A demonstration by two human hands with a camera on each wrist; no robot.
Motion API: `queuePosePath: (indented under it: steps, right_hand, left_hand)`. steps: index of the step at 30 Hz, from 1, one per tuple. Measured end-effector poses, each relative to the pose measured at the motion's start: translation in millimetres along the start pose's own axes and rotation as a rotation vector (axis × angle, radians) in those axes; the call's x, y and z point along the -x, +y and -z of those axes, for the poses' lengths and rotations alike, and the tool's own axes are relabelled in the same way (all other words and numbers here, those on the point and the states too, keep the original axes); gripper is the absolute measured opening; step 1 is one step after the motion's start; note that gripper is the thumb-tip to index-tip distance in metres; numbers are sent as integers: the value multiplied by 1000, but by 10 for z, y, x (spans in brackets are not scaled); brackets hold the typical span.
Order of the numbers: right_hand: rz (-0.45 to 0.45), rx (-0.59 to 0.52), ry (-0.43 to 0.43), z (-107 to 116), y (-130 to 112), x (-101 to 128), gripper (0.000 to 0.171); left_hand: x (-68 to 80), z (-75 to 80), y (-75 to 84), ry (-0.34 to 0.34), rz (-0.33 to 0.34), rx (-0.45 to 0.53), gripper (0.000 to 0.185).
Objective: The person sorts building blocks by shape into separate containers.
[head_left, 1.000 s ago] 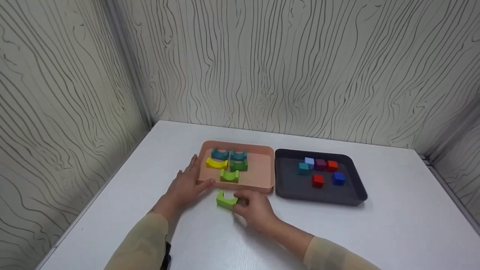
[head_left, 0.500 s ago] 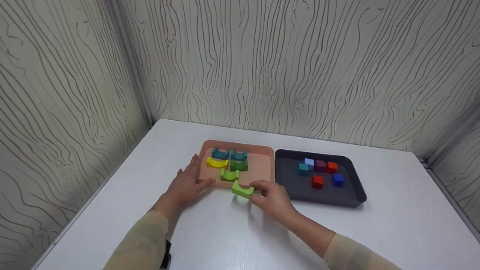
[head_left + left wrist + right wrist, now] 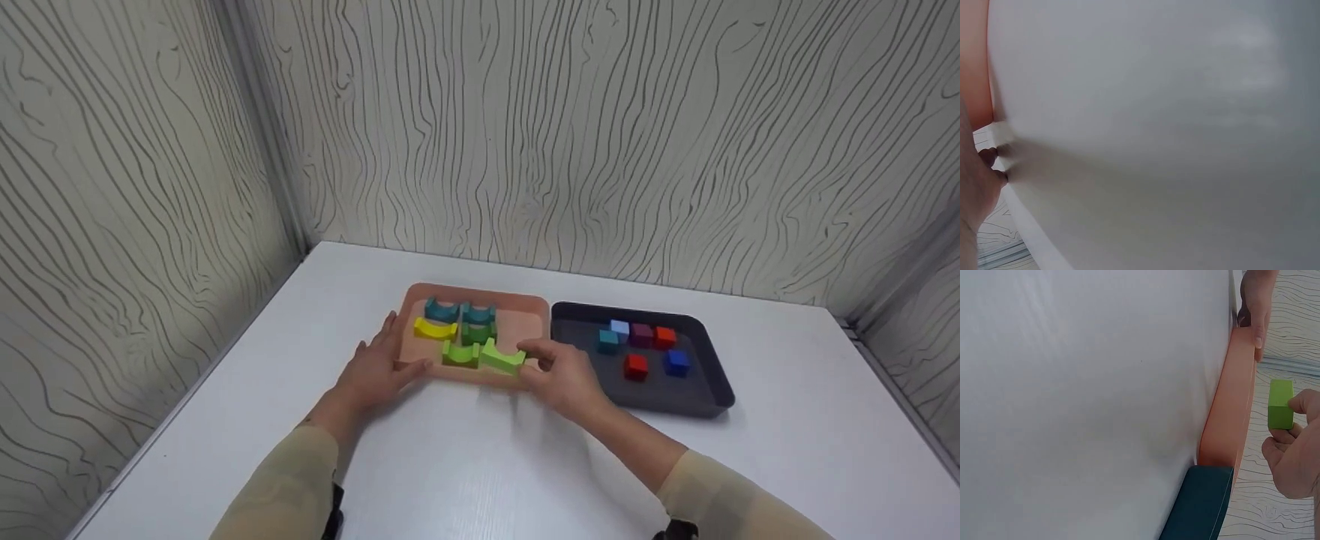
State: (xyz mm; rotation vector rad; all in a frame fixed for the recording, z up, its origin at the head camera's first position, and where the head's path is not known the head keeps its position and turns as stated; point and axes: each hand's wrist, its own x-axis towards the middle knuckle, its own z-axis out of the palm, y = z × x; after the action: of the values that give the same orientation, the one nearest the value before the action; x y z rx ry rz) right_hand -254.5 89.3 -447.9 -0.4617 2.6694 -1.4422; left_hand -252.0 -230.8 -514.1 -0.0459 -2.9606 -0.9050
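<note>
White table [image 3: 465, 465] in a corner of wood-grain walls, two trays side by side.

At nine o'clock of the pink tray [image 3: 525, 322], my left hand [image 3: 375, 371] lies flat, fingers straight along the tray's left rim, thumb touching its near edge, gripping nothing. Inside the tray sit two teal arch blocks [image 3: 441, 308] at the back, a yellow arch block [image 3: 433, 328], a dark green arch block [image 3: 478, 333] and a light green arch block [image 3: 460, 353]. At that block's three o'clock, my right hand [image 3: 564, 375] pinches a second light green arch [image 3: 502, 358] between thumb and fingertips, holding it tilted over the tray's near edge. Farther right, the dark tray [image 3: 697, 390] holds blue, purple, teal and red cubes [image 3: 635, 365].
</note>
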Motion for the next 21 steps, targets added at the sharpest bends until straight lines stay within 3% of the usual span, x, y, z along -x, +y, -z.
queuePosePath:
  steps: [21]
  right_hand:
    - [-8, 26, -8, 102, 123, -284, 47]
  left_hand:
    - [-3, -9, -1, -4, 19, 9, 103]
